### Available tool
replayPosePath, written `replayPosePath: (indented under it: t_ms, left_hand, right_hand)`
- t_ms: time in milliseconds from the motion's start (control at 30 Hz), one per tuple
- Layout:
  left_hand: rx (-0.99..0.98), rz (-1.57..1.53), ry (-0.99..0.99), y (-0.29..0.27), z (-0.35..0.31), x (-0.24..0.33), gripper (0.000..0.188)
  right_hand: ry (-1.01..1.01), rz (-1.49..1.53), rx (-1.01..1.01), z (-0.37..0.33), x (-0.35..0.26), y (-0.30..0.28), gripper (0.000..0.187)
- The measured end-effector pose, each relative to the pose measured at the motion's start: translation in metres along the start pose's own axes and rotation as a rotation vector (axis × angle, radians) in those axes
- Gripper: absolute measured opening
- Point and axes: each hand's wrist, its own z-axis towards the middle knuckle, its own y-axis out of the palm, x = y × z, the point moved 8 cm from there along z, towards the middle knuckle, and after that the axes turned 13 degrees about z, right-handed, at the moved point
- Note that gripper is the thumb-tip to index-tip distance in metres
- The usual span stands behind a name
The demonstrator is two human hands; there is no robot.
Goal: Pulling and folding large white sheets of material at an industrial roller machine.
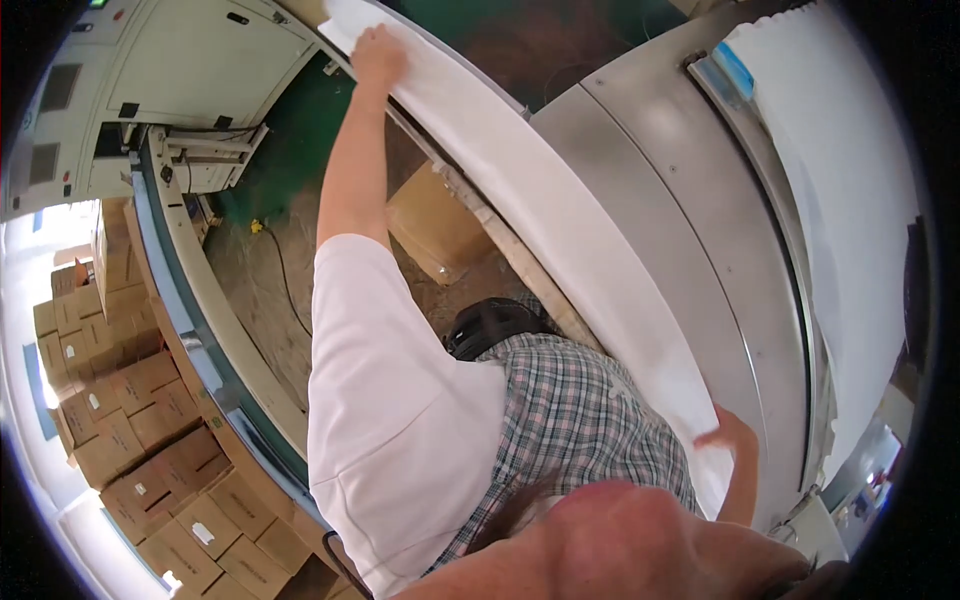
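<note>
A long white strip of sheet material (560,215), paper or cloth I cannot tell, stretches from the upper middle to the lower right along the edge of a metal machine. My left hand (380,60), arm reaching far out, grips the strip near its far end with the fingers bent over it. At the opposite end, my right hand (731,436) pinches the strip's near part, partly hidden by its own wrist. Both hands hold the same strip. A rough pale bar (510,250) runs beneath its near side.
Smooth metal panels (640,150) lie beyond the strip, with a large white roll (850,180) at the right. Below stands a cardboard box (440,222). A cable (285,280) crosses the floor. Stacked cartons (150,440), a pale rail (215,310) and a cream machine cabinet (200,60) stand left.
</note>
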Motion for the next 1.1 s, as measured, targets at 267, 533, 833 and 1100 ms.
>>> replayPosePath:
  t_ms: [267,533,833,1100]
  left_hand:
    - [-0.507,0.168,-0.209,0.024,0.013,-0.051,0.043]
    - [0.128,-0.16,0.008,-0.058,0.01,-0.024,0.031]
    - [0.127,-0.511,0.336,-0.14,-0.128,0.128,0.039]
    - [-0.031,-0.433,0.571,-0.173,-0.194,0.206,0.051]
  right_hand:
    - [0.152,-0.051,0.158,-0.026,0.114,-0.027,0.078]
    - [0.044,0.011,0.104,-0.011,0.034,-0.011,0.071]
    - [-0.376,-0.122,-0.031,0.054,-0.175,0.044,0.058]
    - [-0.622,-0.079,-0.014,0.09,-0.313,0.086,0.06]
